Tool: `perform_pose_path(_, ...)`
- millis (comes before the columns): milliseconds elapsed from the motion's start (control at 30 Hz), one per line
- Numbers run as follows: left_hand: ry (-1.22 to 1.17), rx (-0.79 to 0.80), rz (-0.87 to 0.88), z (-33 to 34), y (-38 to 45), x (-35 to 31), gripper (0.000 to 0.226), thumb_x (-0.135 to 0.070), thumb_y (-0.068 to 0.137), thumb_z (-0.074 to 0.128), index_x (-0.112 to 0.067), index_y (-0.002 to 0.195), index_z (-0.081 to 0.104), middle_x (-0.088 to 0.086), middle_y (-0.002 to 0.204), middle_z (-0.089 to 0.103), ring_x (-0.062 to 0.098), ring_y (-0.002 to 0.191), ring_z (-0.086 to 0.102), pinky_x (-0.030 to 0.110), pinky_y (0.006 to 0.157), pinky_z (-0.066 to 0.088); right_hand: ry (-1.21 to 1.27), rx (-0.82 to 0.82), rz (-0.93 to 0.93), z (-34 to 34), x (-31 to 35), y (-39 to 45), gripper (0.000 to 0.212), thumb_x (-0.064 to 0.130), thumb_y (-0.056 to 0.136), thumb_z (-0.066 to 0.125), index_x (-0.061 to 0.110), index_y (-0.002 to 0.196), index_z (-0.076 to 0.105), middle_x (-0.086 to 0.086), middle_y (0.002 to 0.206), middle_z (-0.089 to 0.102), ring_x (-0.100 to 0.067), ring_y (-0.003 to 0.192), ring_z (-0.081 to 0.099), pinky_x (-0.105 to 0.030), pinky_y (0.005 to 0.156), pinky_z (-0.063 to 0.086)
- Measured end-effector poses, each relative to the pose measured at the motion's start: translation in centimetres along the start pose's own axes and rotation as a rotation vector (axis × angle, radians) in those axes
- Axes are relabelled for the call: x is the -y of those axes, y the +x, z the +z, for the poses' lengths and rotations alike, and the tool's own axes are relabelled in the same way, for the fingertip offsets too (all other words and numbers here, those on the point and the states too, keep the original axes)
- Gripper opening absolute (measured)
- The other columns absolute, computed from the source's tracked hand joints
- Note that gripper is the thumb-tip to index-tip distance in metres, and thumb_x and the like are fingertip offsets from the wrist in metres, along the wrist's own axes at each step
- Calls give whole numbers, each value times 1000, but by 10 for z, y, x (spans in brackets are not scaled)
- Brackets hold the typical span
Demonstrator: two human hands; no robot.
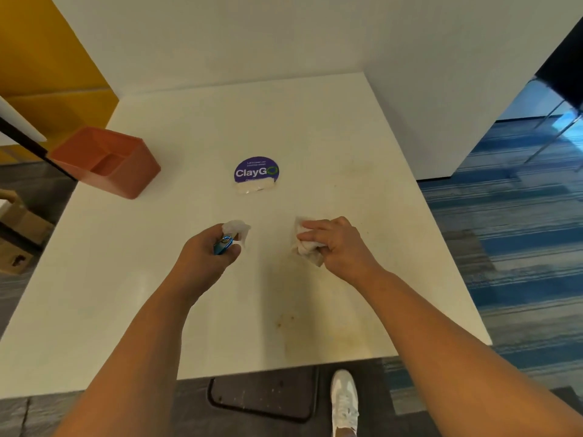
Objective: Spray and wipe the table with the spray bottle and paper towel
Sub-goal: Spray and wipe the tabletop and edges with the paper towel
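The white square table [151, 294] fills the view, with faint brownish stains near its front right. My left hand [205, 250] is shut on a small spray bottle [235, 230] with a white head and a blue part, held just above the table's middle. To its right, my right hand [334, 244] presses a crumpled white paper towel [307, 250] flat on the tabletop. The two hands are apart, a short gap between them.
An orange plastic box [110, 162] sits at the table's left edge. A round purple "ClayGo" sticker [256, 171] lies beyond the hands. White wall panels stand behind and to the right. Below the near edge are the table's base [265, 398] and a white shoe [344, 402].
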State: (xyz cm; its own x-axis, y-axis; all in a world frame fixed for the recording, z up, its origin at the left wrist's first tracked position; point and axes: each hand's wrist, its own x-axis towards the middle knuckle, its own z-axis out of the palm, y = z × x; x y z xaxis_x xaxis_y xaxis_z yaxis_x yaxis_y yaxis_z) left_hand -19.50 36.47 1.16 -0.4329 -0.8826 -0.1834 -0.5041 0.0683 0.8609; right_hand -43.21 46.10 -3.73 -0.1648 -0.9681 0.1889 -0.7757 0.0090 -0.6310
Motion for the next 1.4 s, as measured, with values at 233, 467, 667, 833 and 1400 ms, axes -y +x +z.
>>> perform_pose_path(233, 36, 29, -14, 59, 69, -40, 31, -9, 94, 61, -27, 119, 64, -11, 106, 62, -2, 85, 60, 11, 74, 40, 1, -92, 39, -45, -85, 33, 45, 0, 81, 54, 31, 110, 68, 9, 129, 57, -17, 97, 42, -24, 85, 35)
perform_pose_path(467, 63, 47, 21, 115, 135, -74, 35, -12, 95, 59, -26, 128, 58, -11, 111, 61, 0, 95, 57, 11, 77, 41, -17, -146, 21, -86, -151, 45, 49, -5, 79, 56, 31, 110, 67, 21, 125, 51, -18, 100, 47, -20, 88, 34)
perform_pose_path(667, 101, -14, 29, 148, 180, -94, 37, -15, 97, 56, -23, 133, 52, -7, 121, 60, 12, 107, 57, 23, 86, 42, -32, -162, 14, -98, -186, 52, 49, -5, 76, 58, 30, 109, 68, 22, 123, 51, -15, 95, 46, -17, 85, 34)
perform_pose_path(833, 169, 3, 41, 167, 203, -104, 41, -18, 98, 54, -26, 138, 49, -5, 123, 60, 15, 108, 58, 30, 93, 47, -3, -154, 48, -99, -205, 61, 46, -1, 76, 59, 28, 111, 68, 10, 126, 58, -17, 97, 45, -19, 86, 36)
perform_pose_path(1400, 344, 164, 117, 205, 230, -110, 29, -28, 96, 48, -44, 119, 51, -10, 118, 61, 20, 103, 61, 48, 89, 51, -111, -298, 196, -110, -246, 71, 44, 1, 80, 63, 28, 114, 65, 4, 126, 60, -23, 100, 50, -38, 82, 44)
